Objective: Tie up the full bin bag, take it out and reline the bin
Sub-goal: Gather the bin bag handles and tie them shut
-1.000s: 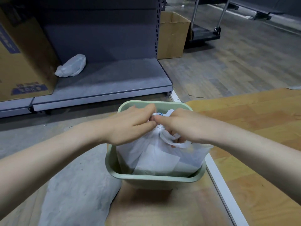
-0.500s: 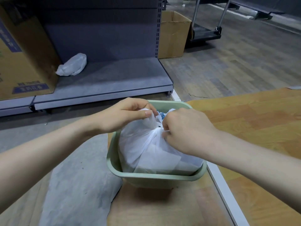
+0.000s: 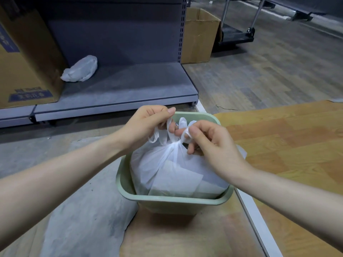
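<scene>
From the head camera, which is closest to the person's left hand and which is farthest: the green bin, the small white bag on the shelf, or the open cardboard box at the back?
Measured from the left hand:
1. Green bin, directly under the hand.
2. Small white bag, on the grey shelf, back left.
3. Open cardboard box, on the floor past the shelf end, back right.
</scene>
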`<action>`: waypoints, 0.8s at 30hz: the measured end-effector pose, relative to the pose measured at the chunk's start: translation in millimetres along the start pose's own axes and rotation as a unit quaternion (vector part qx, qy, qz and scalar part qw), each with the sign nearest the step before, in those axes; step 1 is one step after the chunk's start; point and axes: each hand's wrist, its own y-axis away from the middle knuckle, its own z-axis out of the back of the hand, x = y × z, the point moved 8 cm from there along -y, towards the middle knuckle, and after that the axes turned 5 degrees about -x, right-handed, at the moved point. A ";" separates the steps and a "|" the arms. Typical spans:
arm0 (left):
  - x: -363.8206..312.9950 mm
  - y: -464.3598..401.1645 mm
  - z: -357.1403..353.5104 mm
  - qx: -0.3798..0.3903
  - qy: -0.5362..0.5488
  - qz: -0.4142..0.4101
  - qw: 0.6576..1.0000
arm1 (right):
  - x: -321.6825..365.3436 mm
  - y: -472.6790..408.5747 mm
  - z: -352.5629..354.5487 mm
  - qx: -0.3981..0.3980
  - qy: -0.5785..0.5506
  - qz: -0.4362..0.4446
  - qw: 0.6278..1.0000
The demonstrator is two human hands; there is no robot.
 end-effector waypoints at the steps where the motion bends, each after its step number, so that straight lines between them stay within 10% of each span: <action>1: 1.9 -0.9 -1.8 -0.003 0.022 0.007 1.000 | 0.1 -2.0 -0.2 0.003 0.003 -0.009 1.000; 8: 2.2 2.6 -19.7 0.075 0.166 -0.014 0.983 | -11.1 -5.0 -1.8 -0.052 0.013 -0.106 0.993; 24: 12.7 2.0 -15.0 0.037 0.102 -0.040 0.993 | -8.2 -5.9 -1.3 -0.073 -0.076 -0.126 0.986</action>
